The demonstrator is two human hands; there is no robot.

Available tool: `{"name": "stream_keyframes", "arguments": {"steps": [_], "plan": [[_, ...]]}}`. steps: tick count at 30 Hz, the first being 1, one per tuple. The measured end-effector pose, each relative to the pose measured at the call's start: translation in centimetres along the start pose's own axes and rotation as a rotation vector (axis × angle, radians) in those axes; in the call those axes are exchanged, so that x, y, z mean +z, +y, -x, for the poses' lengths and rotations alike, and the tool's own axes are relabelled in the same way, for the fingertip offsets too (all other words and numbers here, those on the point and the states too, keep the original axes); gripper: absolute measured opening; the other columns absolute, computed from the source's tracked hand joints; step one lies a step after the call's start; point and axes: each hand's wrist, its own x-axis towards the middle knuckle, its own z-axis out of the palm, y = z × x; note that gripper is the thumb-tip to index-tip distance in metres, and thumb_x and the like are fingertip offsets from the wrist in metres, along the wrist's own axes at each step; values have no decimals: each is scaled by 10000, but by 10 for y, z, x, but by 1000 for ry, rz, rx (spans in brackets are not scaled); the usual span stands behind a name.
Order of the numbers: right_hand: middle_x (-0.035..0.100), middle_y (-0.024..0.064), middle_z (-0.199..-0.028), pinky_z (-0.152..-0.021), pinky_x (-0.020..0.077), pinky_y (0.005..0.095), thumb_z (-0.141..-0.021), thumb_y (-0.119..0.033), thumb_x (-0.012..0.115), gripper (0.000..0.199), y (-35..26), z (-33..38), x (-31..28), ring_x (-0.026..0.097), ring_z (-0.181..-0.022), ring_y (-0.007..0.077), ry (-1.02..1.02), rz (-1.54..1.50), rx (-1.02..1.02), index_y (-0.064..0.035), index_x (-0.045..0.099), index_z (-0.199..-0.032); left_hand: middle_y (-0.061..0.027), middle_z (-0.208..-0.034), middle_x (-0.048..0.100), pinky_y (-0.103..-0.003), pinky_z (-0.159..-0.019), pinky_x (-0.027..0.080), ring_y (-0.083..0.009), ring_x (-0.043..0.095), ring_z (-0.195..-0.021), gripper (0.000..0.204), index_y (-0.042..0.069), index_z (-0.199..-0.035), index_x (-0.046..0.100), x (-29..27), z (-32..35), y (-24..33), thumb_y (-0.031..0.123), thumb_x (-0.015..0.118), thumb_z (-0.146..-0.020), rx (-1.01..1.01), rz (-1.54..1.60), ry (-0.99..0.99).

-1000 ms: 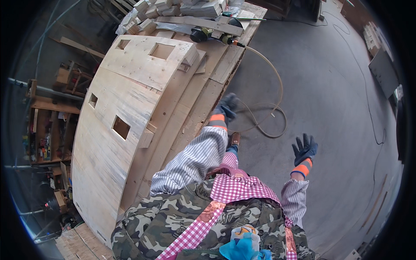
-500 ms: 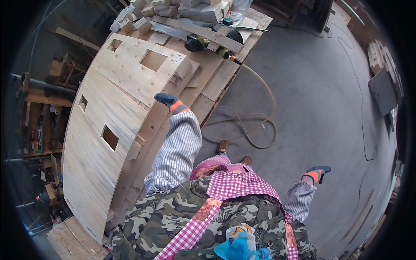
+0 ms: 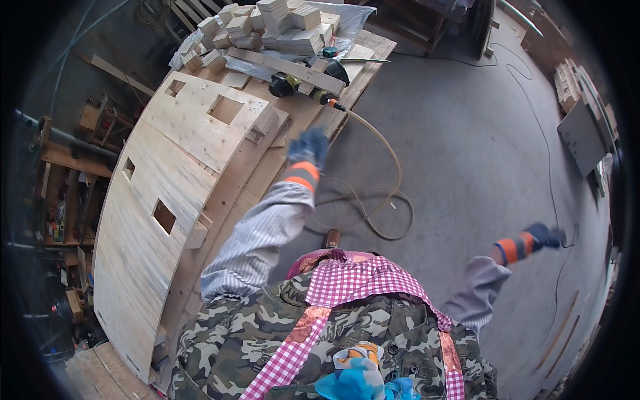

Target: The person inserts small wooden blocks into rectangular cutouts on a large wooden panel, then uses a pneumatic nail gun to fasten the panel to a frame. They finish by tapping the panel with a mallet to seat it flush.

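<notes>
My left hand [image 3: 309, 148], in a blue glove with an orange and grey cuff, is in the air beside the workbench edge. Motion smears its fingers, but they look loosely apart with nothing in them. Far out to the right, over the grey floor, hangs my right hand [image 3: 545, 237] in a matching glove, its fingers stretched out and holding nothing. Nearest to the left hand are a stack of wood pieces [image 3: 263, 123] at the panel's corner and a yellow-and-black power tool [image 3: 283, 85]. The large pale plywood panel [image 3: 150, 193] with rectangular cutouts lies on the bench at left.
Wood blocks [image 3: 293, 30] are piled on plastic sheet at the bench's far end. A wooden strip [image 3: 290, 70] lies across the tool. A pale hose [image 3: 398, 160] loops down onto the floor. Boards [image 3: 587, 140] lean at the right; a dark cable [image 3: 548, 167] runs along the floor.
My left hand has lifted off the bench edge and moved right. My right hand has swung outward and up. The view has shifted slightly, and one shoe has gone out of sight.
</notes>
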Motion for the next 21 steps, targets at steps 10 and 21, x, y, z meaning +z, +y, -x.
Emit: {"name": "stream_keyframes", "arguments": {"steps": [10,21], "plan": [[376,60,-1417,-1036,244,448,-902,-507,367,573,-77,-146,-135,426,-1223,295,254,254,-102,-139,431,-1336,-98,-1325,476,-389,-1011,328,-257,486,-1158,492,131,-1324,419,-8,-20,-1,410,402,-919,-536,194,-450],[381,73,-1410,-1040,243,424,-905,-478,385,562,21,96,154,414,-1232,279,-1267,773,-563,-120,425,-1337,-103,-1346,443,-405,-1037,285,-270,398,-1236,598,250,-1354,394,-121,-67,85,518,522,-835,266,-279,31]]}}
